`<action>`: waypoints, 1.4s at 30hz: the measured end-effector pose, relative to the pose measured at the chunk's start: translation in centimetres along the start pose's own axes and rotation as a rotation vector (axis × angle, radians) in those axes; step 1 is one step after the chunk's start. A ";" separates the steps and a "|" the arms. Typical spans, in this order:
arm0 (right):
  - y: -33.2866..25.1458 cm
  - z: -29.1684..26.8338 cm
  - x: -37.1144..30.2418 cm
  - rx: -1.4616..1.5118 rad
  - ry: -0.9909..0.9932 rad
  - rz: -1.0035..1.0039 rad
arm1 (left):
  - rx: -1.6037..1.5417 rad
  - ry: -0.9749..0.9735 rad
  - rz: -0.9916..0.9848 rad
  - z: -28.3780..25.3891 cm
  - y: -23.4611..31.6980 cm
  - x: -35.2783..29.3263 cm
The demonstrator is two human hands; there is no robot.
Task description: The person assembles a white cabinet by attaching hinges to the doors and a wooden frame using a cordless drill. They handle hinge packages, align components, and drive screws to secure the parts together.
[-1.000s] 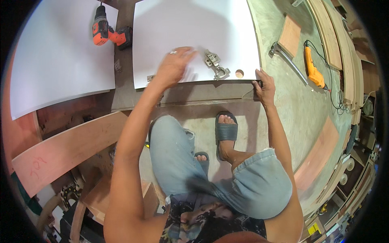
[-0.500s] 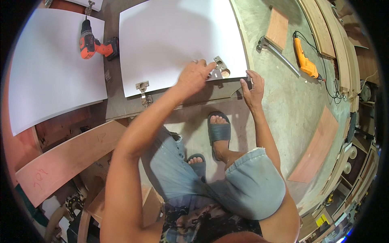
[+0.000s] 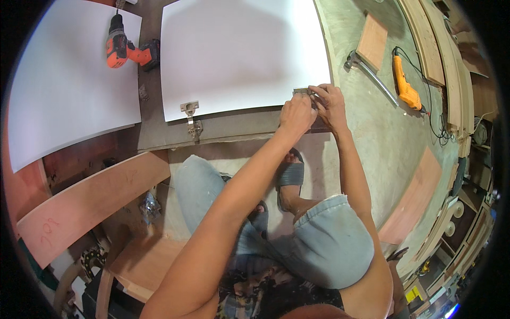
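Note:
A white panel point(image 3: 234, 58) lies flat on a worktop in front of me. At its near right corner, my left hand point(image 3: 298, 112) and my right hand point(image 3: 330, 105) come together on a metal cabinet hinge point(image 3: 300, 91). The fingers of both hands are closed around it, and they hide most of it and the cup hole beneath. A second cabinet hinge point(image 3: 191, 118) sits at the panel's near left edge, its arm reaching out past the edge.
An orange cordless drill point(image 3: 127, 50) lies to the left, by another white panel point(image 3: 74, 80). To the right, on the floor, are a hammer point(image 3: 372, 77), a yellow corded power tool point(image 3: 406, 85), a wood offcut point(image 3: 372, 40) and long boards point(image 3: 425, 37). A curved-looking plank point(image 3: 90, 202) stands lower left.
My left hand has moved right and turned the hinge at the corner. My right hand has come from the panel's edge onto the hinge beside it. The view has shifted slightly.

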State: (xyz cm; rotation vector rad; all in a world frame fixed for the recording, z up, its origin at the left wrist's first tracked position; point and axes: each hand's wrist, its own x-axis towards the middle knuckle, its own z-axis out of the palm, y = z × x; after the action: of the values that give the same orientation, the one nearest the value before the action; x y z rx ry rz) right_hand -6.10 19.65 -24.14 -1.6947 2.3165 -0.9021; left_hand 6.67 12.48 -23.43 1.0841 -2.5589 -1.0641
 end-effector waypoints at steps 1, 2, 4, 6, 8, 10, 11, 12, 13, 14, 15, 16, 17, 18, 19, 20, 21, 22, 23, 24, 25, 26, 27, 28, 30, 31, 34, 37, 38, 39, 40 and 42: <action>0.1 0.0 0.2 -0.004 -0.020 -0.005 | -0.005 -0.015 0.028 -0.3 -0.2 0.1; 0.0 0.0 0.4 0.014 -0.019 -0.002 | 0.005 -0.028 0.033 -0.5 -0.3 0.1; -0.3 -0.1 0.7 0.025 -0.034 -0.001 | 0.023 -0.055 0.049 -0.5 -0.5 0.4; -0.6 -0.1 0.8 0.034 -0.043 0.001 | -0.008 -0.047 0.042 -0.5 -0.8 0.1; -0.5 -0.1 0.8 0.042 -0.046 0.003 | -0.020 -0.042 0.034 -0.6 -0.9 0.0; -0.5 0.0 1.0 0.022 -0.064 0.001 | -0.014 -0.039 0.023 -0.3 -1.2 -0.1; -0.5 0.0 1.0 0.012 -0.073 0.000 | -0.024 -0.033 0.034 -0.2 -1.4 -0.1; -0.7 0.0 1.1 -0.029 -0.061 -0.009 | -0.035 -0.025 0.044 -0.3 -1.7 0.0; -1.0 0.0 1.3 -0.071 -0.048 -0.018 | -0.046 -0.016 0.054 -0.3 -1.9 0.1; -1.3 -0.1 1.3 -0.113 -0.036 -0.027 | -0.061 -0.057 0.061 -0.6 -2.4 0.3; -1.0 0.0 1.3 -0.099 -0.045 -0.024 | -0.076 -0.102 0.072 -2.0 -2.5 0.7; -0.7 0.0 1.2 -0.086 -0.052 -0.017 | -0.091 -0.149 0.084 -3.1 -2.9 1.0; -0.3 0.0 1.1 -0.074 -0.060 -0.010 | -0.054 -0.092 0.125 -4.0 -3.4 1.3; -0.3 0.1 1.1 -0.068 -0.071 -0.004 | -0.014 -0.031 0.158 -4.7 -4.5 1.5; -0.2 0.1 1.1 -0.063 -0.082 0.002 | 0.026 0.029 0.191 -5.1 -5.0 1.7; -0.1 0.1 1.0 -0.058 -0.094 0.007 | 0.079 -0.009 0.228 -5.1 -5.1 2.0; 0.0 0.1 1.0 -0.075 -0.093 -0.006 | 0.133 -0.041 0.268 -5.0 -5.4 2.4; 0.0 0.2 1.0 -0.093 -0.092 -0.021 | 0.187 -0.072 0.306 -4.9 -5.6 2.6; 0.1 0.1 1.0 -0.111 -0.093 -0.040 | 0.194 -0.052 0.323 -4.7 -5.7 2.7; 0.1 -0.1 1.2 -0.141 -0.100 -0.054 | 0.199 -0.032 0.336 -4.3 -5.9 2.7; -0.4 0.0 1.4 -0.152 -0.110 -0.082 | 0.219 -0.008 0.330 -4.4 -6.5 2.4; -0.8 0.0 1.6 -0.162 -0.122 -0.115 | 0.281 0.021 0.354 -3.9 -6.4 2.4; -0.6 0.6 1.4 -0.126 -0.110 -0.099 | 0.314 0.012 0.342 -3.8 -6.5 2.3; -1.0 0.4 1.2 -0.142 -0.128 -0.080 | 0.291 -0.005 0.350 -3.8 -6.7 2.2; -1.3 0.5 0.6 -0.151 -0.126 -0.089 | 0.267 0.004 0.356 -3.3 -7.3 2.3; -0.6 0.7 0.0 -0.144 -0.136 -0.071 | 0.239 -0.135 0.323 -4.3 -6.6 2.3; -1.7 0.1 -1.3 0.041 -0.074 -0.006 | 0.091 -0.150 0.236 -11.4 -6.2 -0.6; -1.2 -1.9 -3.4 -0.071 0.016 -0.017 | -0.353 0.285 0.009 -20.2 -8.9 -9.3; -1.4 -2.5 -4.2 -0.043 0.024 -0.007 | -0.362 0.567 -0.049 -22.3 -11.3 -13.4; -1.4 -3.1 -4.9 -0.011 0.034 0.009 | -0.652 0.803 -0.388 -22.8 -13.7 -18.0; -2.1 -3.7 -5.4 0.015 0.025 0.018 | -0.588 1.054 -0.457 -23.6 -17.8 -23.8; -3.3 -5.4 -6.3 0.042 0.029 0.061 | -0.146 1.470 -0.706 -26.0 -22.7 -33.1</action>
State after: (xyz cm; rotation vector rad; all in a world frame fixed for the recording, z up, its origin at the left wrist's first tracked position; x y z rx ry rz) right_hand -3.51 26.80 -19.49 -1.5961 2.3366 -0.9633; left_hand 53.80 9.82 -15.78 1.7814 -0.9396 -0.2089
